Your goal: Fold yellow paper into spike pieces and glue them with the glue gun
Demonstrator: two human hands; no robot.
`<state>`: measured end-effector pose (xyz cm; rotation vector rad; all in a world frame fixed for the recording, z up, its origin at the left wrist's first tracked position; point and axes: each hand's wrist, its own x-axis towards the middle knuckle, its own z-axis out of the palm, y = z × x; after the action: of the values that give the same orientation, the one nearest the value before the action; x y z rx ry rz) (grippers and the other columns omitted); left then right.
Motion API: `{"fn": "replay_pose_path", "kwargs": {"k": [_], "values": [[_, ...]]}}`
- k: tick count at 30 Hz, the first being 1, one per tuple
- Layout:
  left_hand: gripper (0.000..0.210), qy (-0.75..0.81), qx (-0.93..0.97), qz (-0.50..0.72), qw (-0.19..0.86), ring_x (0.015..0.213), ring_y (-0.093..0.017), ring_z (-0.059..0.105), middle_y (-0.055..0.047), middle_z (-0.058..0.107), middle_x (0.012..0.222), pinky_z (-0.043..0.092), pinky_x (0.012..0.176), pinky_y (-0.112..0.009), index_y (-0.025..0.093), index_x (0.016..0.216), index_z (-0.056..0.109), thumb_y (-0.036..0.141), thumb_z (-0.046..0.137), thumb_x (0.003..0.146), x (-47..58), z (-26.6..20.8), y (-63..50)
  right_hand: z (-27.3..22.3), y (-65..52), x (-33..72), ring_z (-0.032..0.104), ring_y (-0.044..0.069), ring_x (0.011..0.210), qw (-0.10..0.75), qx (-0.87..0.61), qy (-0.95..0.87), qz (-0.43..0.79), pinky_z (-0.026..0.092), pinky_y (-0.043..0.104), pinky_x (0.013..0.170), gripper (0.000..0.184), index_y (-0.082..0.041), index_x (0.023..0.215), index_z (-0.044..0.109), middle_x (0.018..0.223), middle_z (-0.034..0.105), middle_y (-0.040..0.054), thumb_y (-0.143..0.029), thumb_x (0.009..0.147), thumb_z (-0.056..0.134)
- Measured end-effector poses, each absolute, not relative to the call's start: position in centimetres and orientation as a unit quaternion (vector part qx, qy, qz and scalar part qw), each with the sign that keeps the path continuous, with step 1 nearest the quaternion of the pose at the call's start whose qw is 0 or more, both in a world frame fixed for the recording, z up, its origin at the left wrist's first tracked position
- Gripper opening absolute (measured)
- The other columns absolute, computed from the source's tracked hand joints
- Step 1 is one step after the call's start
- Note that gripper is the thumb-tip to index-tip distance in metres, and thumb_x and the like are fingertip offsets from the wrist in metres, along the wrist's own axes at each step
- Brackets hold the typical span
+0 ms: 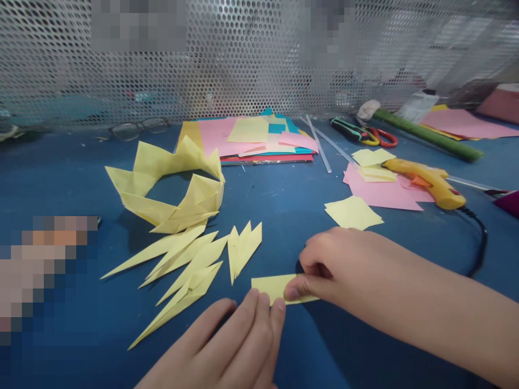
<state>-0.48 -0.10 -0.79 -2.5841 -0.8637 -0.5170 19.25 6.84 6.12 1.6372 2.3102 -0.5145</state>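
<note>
Low in the middle of the frame a small folded strip of yellow paper lies flat on the blue table. The right hand pinches its right end between thumb and curled fingers; the left hand presses its lower edge with flat, extended fingertips. The paper looks light, thin and easily creased, best held by its edges. Left of it lie pointed yellow folded pieces and a spiky yellow paper ring; a yellow glue gun sits well apart, upper right.
</note>
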Motion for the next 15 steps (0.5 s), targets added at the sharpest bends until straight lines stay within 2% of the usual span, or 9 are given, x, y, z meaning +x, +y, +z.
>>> {"fn": "replay_pose_path", "kwargs": {"k": [5, 10, 15], "values": [[0.033, -0.294, -0.915, -0.207, 0.182, 0.104, -0.012, 0.052, 0.004, 0.068, 0.107, 0.035, 0.086, -0.030, 0.020, 0.111, 0.059, 0.027, 0.030, 0.097, -0.3, -0.5, 0.2, 5.8, 6.9, 19.8, 0.036, 0.010, 0.041, 0.121, 0.556, 0.802, -0.183, 0.019, 0.025, 0.039, 0.050, -0.020, 0.048, 0.051, 0.047, 0.052, -0.0018, -0.060, 0.077, 0.057], [0.031, -0.303, -0.920, -0.178, 0.175, 0.102, -0.013, 0.051, 0.005, 0.068, 0.104, 0.034, 0.085, -0.032, 0.021, 0.111, 0.059, 0.026, 0.032, 0.096, -0.2, -0.3, 0.4, 6.4, 6.8, 20.0, 0.048, 0.014, 0.053, 0.093, 0.550, 0.808, -0.191, 0.025, 0.025, 0.045, 0.038, -0.022, 0.057, 0.057, 0.063, 0.062, -0.0008, -0.055, 0.075, 0.060], [0.032, -0.297, -0.925, -0.166, 0.171, 0.102, -0.014, 0.050, 0.005, 0.067, 0.103, 0.033, 0.087, -0.034, 0.023, 0.116, 0.057, 0.029, 0.033, 0.095, -0.3, 0.0, 0.4, 7.1, 6.8, 19.9, 0.051, 0.015, 0.055, 0.104, 0.559, 0.792, -0.220, 0.028, 0.025, 0.047, 0.032, -0.023, 0.062, 0.054, 0.064, 0.061, -0.0019, -0.052, 0.071, 0.062]]}}
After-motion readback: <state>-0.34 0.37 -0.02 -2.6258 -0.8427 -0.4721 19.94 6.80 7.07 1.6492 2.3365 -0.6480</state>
